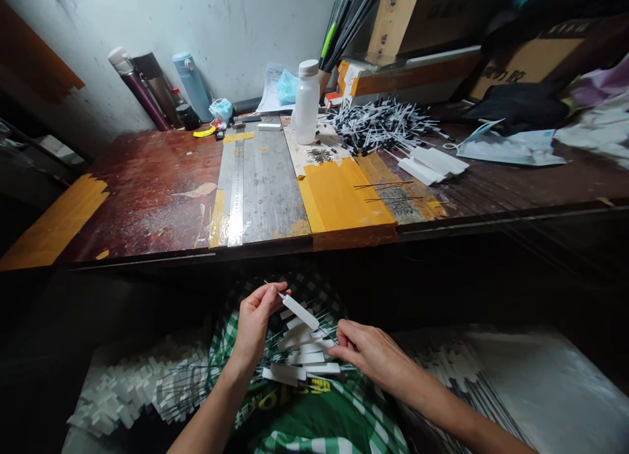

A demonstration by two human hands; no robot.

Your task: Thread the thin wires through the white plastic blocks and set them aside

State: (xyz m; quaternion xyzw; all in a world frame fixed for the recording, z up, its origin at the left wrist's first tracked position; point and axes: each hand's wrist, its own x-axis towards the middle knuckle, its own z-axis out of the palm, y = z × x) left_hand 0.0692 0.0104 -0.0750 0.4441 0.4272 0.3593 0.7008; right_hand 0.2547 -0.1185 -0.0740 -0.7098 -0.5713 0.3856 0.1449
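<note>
Over my lap I hold a white block on a thin rod (pixel 301 312), tilted down to the right. My left hand (pixel 256 320) is closed in a pinch at the upper end, where a thin pale tip sticks out past the fingers. Fingers of my right hand (pixel 361 344) are pinched around the thin dark rod at the lower end. Beneath lie several similar white blocks (pixel 289 372) on rods, spread over a green checked apron (pixel 295 424).
Beyond my lap stands a worn table (pixel 162 192) with a steel ruler (pixel 236 198), a white plastic bottle (pixel 306 107) and a heap of small black-and-white sticks (pixel 381 123). White blocks (pixel 122 385) are stacked at left; more rodded pieces (pixel 457 369) lie at right.
</note>
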